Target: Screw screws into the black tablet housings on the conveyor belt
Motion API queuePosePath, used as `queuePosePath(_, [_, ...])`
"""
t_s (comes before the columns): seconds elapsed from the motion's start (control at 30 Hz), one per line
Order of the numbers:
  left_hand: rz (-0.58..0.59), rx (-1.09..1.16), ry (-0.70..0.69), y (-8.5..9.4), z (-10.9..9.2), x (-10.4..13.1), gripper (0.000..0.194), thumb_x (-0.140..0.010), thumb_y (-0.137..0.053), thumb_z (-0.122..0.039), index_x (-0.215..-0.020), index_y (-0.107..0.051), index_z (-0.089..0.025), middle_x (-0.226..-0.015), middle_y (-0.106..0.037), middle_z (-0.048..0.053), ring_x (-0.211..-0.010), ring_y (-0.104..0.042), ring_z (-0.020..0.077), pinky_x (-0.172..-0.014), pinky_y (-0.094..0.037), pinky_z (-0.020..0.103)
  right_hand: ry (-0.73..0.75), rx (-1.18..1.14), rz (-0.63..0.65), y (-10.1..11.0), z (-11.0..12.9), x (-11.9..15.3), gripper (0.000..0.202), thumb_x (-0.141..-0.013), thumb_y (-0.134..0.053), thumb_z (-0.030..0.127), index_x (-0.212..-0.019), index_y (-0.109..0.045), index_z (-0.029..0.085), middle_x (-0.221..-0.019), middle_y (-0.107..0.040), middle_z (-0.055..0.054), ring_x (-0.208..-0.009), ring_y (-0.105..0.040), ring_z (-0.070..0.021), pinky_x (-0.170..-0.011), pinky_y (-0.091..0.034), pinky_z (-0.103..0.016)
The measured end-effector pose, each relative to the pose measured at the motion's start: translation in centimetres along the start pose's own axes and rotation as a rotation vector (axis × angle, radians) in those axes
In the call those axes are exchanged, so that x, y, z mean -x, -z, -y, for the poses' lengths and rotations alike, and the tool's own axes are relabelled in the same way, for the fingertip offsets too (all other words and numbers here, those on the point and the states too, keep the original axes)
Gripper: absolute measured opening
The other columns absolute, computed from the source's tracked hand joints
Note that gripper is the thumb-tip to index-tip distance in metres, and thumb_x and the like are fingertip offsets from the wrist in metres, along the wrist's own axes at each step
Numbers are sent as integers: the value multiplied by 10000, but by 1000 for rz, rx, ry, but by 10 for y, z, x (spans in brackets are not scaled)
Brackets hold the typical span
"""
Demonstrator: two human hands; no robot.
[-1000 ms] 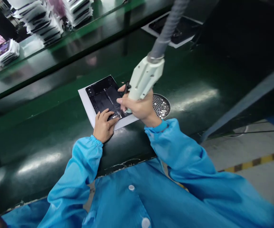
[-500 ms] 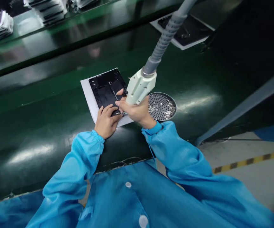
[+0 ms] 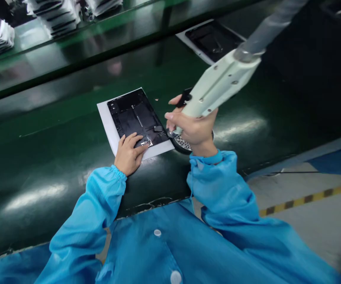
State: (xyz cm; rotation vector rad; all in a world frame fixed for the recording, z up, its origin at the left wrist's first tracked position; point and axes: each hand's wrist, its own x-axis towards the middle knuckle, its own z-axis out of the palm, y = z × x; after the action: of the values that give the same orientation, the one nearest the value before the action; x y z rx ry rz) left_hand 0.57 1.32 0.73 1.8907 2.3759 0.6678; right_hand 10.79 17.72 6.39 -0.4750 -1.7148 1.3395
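Note:
My left hand (image 3: pixel 129 154) rests with its fingers spread on the lower edge of a black device panel (image 3: pixel 132 114), which lies on a white sheet (image 3: pixel 107 128). To the right, my right hand (image 3: pixel 195 128) is wrapped round a pale green handheld tool (image 3: pixel 220 85) joined to a grey hose (image 3: pixel 272 31). The tool's lower end is over the left part of a round perforated tray (image 3: pixel 212 136), mostly hidden behind the hand. Small metal parts show near the panel's lower edge, beside my left fingertips.
Another black panel (image 3: pixel 210 39) lies on a white sheet at the back right. Stacks of white-wrapped pieces (image 3: pixel 59 17) stand on a raised green shelf (image 3: pixel 99 39) at the back left. Striped tape (image 3: pixel 309 198) marks the floor at right.
My right hand has moved right with the tool, off the panel and over the tray, and the tool leans further right. My left hand has stayed on the panel.

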Motion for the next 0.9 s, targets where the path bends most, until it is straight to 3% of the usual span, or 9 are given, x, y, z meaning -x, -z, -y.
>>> queuePosePath(0.2, [-37, 7, -1, 0, 2, 1, 233, -907, -534, -248, -1046, -720, -270, -1264, -607, 77, -1293, -461, 274, -1106, -286, 555, 17, -39, -118, 27, -17, -9, 336, -670, -739, 497, -795, -553, 247, -456, -452, 82, -364, -447, -106, -411, -432, -299])
queuePosePath(0.6, [-56, -6, -8, 0, 5, 2, 236, -908, -534, -257, -1054, -719, -274, -1280, -608, 75, -1298, -462, 272, -1102, -299, 548, -24, 53, -98, 22, -36, -14, 262, -727, -702, 370, -930, -585, 253, -508, -483, 72, -444, -502, -123, -501, -500, -316])
queuePosePath(0.9, [-57, -14, -17, 1, 5, 2, 232, -910, -535, -265, -1048, -721, -271, -1281, -609, 76, -1298, -463, 275, -1092, -313, 542, -24, 23, -93, 20, -30, -14, 207, -688, -725, 321, -826, -594, 239, -464, -486, 80, -403, -494, -118, -457, -498, -301])
